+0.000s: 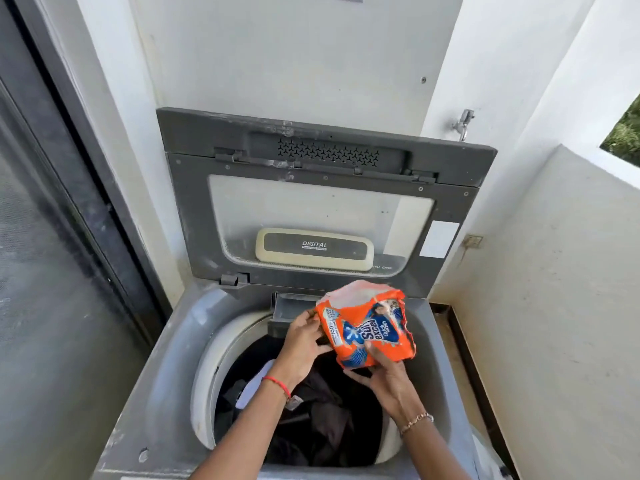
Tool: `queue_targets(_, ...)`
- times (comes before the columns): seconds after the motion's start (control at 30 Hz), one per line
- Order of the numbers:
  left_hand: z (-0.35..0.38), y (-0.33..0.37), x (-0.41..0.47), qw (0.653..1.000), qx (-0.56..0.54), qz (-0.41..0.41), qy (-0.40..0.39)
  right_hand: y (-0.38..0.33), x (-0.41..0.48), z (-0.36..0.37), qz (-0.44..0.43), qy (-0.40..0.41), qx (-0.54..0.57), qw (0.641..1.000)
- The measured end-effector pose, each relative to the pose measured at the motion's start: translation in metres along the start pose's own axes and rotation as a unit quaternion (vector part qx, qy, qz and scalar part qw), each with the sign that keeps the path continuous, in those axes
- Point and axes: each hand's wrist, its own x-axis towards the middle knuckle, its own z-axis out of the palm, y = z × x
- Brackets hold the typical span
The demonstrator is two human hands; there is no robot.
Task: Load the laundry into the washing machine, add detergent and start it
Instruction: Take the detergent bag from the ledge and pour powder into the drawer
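A dark sliding door point(52, 237) fills the left edge. Beside it a grey top-load washer point(162, 358) stands with its lid point(311, 209) raised against the wall. Dark laundry point(322, 427) lies in the drum. Over the drum's back edge, the left hand point(301, 344) holds the left side of an orange detergent packet point(367, 327), fingers point(307, 319) curled onto it. The right hand point(388, 379) grips the packet's bottom, thumb on the front. The packet's open top is just beside the drawer point(294, 306) at the washer's back rim. A tap point(464, 123) juts from the right wall.

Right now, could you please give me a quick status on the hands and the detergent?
Both gripping: left hand, right hand on detergent packet. Dark laundry in drum, lid up. Nothing blocking.
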Motion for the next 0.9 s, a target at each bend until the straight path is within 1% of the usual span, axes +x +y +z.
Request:
queue_targets(0.17,-0.006,-0.008,0.017,0.995,-0.037,-0.045,0.080,-0.037,0.021,0.015,-0.073,0.098,-0.099,0.988)
queue_targets(0.23,-0.011,-0.014,0.019,0.989,-0.054,-0.072,0.116,-0.049,0.027,0.023,-0.104,0.117,-0.133,0.979)
queue_targets(0.3,-0.016,-0.019,0.019,0.984,-0.064,-0.095,0.134,-0.057,0.033,0.028,-0.130,0.127,-0.169,0.969)
queue_targets(0.4,-0.020,-0.024,0.016,0.981,-0.069,-0.114,0.140,-0.063,0.041,0.031,-0.151,0.134,-0.254,0.946)
queue_targets(0.5,-0.025,-0.027,0.016,0.980,-0.075,-0.125,0.138,-0.066,0.046,0.037,-0.154,0.133,-0.310,0.929)
queue_targets(0.63,-0.027,-0.027,0.014,0.978,-0.082,-0.138,0.135,-0.068,0.047,0.048,-0.179,0.132,-0.357,0.907)
queue_targets(0.8,-0.031,-0.027,0.015,0.973,-0.092,-0.146,0.153,-0.067,0.047,0.056,-0.184,0.139,-0.397,0.888)
queue_targets(0.9,-0.035,-0.028,0.016,0.972,-0.098,-0.147,0.155,-0.067,0.047,0.061,-0.199,0.152,-0.438,0.863)
